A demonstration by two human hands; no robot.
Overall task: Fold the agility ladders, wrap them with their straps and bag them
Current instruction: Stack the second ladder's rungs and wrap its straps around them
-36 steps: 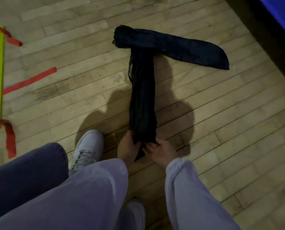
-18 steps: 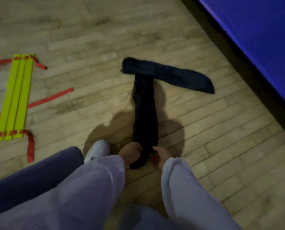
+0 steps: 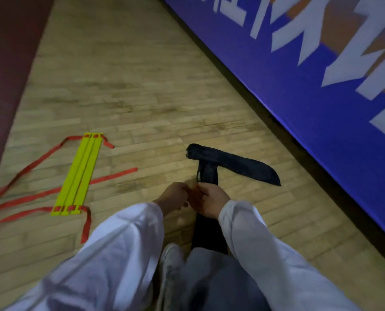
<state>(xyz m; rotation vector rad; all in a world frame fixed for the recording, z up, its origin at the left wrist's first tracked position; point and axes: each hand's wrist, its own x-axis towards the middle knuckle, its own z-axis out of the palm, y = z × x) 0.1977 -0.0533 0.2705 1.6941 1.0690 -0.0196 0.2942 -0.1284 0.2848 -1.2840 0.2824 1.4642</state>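
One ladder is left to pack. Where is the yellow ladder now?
In the head view, the yellow ladder lies flat on the wooden floor at left, red straps trailing from it, left of the black bags.

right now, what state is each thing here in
yellow ladder: folded flat on the floor, not bagged
red straps: loose, trailing over the floor, not wrapped
near black bag: lying lengthwise, gripped by the right hand
far black bag: lying crosswise on the floor, untouched
left hand: fingers curled beside the near bag, hold unclear
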